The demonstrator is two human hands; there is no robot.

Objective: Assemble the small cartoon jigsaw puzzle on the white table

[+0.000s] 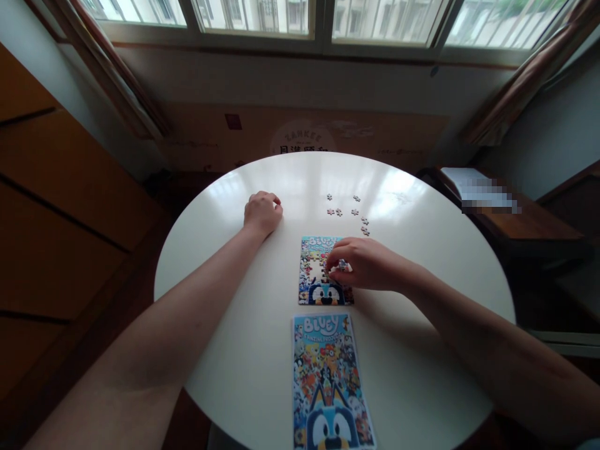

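A jigsaw puzzle lies on the white table with an irregular gap in its middle. My right hand reaches over its right side, thumb and fingers pinched at the edge of the gap on what looks like a small puzzle piece, mostly hidden by the fingertips. To the left of the puzzle, my left hand rests on the tabletop, fingers loosely curled in and holding nothing visible. Below the puzzle is a larger reference picture with the same "Bluey" print. Several loose puzzle pieces are scattered beyond the puzzle.
The oval white table has a curved edge all round. A wooden desk stands at the right, and wooden cabinet doors at the left. Beyond the table is a printed box panel under a window with curtains.
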